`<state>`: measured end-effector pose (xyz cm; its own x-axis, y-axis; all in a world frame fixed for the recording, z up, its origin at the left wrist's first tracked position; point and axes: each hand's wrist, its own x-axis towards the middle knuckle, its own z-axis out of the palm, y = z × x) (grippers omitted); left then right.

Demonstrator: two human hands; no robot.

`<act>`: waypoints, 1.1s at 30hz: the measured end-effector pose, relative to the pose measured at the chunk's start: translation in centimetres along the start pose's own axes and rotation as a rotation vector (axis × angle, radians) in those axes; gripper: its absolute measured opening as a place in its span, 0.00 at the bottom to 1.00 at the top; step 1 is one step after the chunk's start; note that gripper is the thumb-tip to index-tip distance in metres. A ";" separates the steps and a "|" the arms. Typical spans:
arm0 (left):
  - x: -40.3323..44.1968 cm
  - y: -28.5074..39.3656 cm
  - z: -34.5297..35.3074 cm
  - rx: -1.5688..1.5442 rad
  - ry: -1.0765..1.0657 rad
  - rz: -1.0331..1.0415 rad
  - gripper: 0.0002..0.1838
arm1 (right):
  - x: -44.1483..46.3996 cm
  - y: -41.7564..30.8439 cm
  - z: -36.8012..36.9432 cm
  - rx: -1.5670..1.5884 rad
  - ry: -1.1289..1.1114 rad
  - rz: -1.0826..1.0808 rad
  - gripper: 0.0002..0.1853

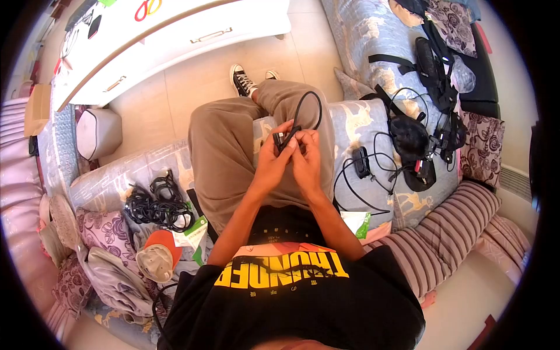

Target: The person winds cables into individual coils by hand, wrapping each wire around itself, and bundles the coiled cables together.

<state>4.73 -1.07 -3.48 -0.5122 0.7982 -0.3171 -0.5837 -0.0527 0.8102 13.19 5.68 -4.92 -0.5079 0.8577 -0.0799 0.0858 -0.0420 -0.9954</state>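
Note:
A black cable (310,93) is held in both hands above my lap. Its loop rises over my right knee and comes back down to the fingers. My left hand (274,160) is closed round a bunched part of it, where a small dark end piece with a light patch (280,137) shows. My right hand (308,160) pinches the cable close beside, its fingers nearly touching the left ones. The fingers partly hide the bunched part, and I cannot make out the kind of plug.
Tangled black cables (157,204) lie on the sofa at left, near an orange-and-beige cap (157,256). At right are a black oval device (361,162), more cables and black strapped gear (408,137). A white drawer cabinet (175,55) stands ahead, with a grey-white bin (102,133) near it.

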 end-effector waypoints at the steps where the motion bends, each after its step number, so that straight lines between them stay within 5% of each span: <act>1: -0.1 0.0 0.1 -0.022 -0.004 -0.014 0.25 | 0.0 -0.1 -0.1 -0.006 -0.008 -0.012 0.04; 5: 0.0 -0.5 -0.5 -0.107 -0.054 -0.074 0.24 | 0.0 -0.1 -0.7 -0.079 -0.046 -0.011 0.06; 8: -0.2 -1.2 -1.6 -0.206 -0.121 -0.121 0.22 | 0.2 -3.5 -1.1 -0.758 -0.013 -0.431 0.08; 11: -0.5 -1.0 0.1 -0.186 0.009 -0.122 0.20 | 0.5 -3.8 -1.5 -0.793 -0.075 -0.438 0.08; 17: -0.8 -2.3 -0.7 -0.194 0.090 -0.030 0.19 | 1.0 -3.0 -2.4 -0.439 -0.168 -0.210 0.07; 26: -0.6 -1.1 0.0 -0.050 0.106 -0.050 0.17 | 0.7 -4.0 -4.1 -0.355 -0.280 -0.232 0.07; 33: -0.4 -0.1 0.1 -0.056 0.029 0.064 0.17 | -0.4 -4.0 -4.3 0.150 -0.433 0.180 0.04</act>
<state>5.05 -1.33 -3.36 -0.5672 0.7742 -0.2809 -0.5833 -0.1368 0.8007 16.72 7.75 -0.67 -0.8086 0.5398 -0.2342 0.0967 -0.2707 -0.9578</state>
